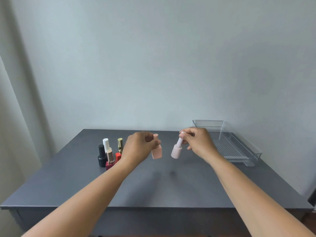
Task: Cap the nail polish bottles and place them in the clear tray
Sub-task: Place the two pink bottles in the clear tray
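Note:
My left hand (138,147) holds a peach square nail polish bottle (157,152) by its matching cap, lifted above the table. My right hand (198,142) holds a pale pink round bottle (177,151) by its ribbed cap, tilted, also in the air. The two bottles hang side by side, a small gap apart. The clear tray (239,147) stands at the back right, with nothing in it that I can see. Several capped bottles stand in a cluster at the left: black (101,158), white (106,145), a red one with a gold cap (119,152), and dark red (110,162).
The dark grey table (153,185) runs up to a pale wall. A light curtain (15,117) hangs at the left. A dark object (312,197) shows at the right edge.

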The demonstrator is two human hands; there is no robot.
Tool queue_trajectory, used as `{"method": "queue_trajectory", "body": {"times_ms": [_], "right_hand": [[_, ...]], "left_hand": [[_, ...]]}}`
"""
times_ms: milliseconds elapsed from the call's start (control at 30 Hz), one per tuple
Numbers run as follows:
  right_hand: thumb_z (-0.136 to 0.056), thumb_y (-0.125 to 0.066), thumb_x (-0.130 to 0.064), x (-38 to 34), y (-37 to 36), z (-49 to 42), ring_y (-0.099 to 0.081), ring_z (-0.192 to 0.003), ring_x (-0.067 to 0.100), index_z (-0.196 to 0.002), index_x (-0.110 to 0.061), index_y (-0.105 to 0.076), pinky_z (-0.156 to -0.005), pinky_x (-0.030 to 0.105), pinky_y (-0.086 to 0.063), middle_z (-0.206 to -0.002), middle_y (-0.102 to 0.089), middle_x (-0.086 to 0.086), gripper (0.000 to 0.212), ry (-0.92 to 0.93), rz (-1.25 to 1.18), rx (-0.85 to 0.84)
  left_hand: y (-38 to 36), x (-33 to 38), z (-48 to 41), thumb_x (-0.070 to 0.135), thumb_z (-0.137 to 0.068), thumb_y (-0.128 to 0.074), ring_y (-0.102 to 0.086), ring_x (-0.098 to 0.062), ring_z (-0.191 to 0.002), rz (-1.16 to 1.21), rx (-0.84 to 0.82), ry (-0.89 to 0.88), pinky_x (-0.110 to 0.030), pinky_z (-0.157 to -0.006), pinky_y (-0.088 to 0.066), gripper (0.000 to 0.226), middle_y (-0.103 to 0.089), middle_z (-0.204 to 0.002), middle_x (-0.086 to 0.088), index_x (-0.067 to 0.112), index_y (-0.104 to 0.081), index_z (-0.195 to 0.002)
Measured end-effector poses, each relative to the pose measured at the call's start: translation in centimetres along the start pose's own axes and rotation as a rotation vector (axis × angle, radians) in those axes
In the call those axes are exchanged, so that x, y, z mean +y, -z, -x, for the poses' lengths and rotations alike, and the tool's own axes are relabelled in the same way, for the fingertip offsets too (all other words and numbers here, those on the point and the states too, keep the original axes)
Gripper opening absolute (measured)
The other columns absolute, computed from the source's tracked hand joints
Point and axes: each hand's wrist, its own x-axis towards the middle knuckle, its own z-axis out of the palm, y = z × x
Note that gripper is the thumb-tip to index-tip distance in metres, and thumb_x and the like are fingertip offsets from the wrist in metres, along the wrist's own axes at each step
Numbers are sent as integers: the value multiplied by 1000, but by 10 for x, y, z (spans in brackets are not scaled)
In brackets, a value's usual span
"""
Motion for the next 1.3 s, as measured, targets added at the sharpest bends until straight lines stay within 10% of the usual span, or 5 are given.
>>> {"method": "queue_trajectory", "body": {"times_ms": [600,867,1300], "right_hand": [[-91,-62,-14,40,161,-92,-67,-71,16,-96,-10,-71,-55,29,-54,-92,-72,9,11,-16,91,334],[-89,-62,-13,89,185,-141,-68,-91,26,-93,-13,-71,-88,48,-54,-93,-71,4,10,-65,215,326],[-90,-60,-12,137,177,-204,-68,-87,19,-89,-16,-72,-83,32,-52,-84,-69,-3,12,-71,331,254]], "left_hand": [[-120,130,-106,28,-82,-69,-72,-22,-80,89,-185,-205,-40,-62,-63,6,-75,-71,14,24,-72,-78],[-186,132,-161,24,-82,-69,-73,-24,-83,65,-264,-124,-38,-65,-63,11,-76,-74,8,16,-74,-75],[-259,121,-211,14,-75,-77,-73,-20,-85,-44,-343,-49,-35,-65,-63,10,-76,-85,-5,11,-74,-84]]}}
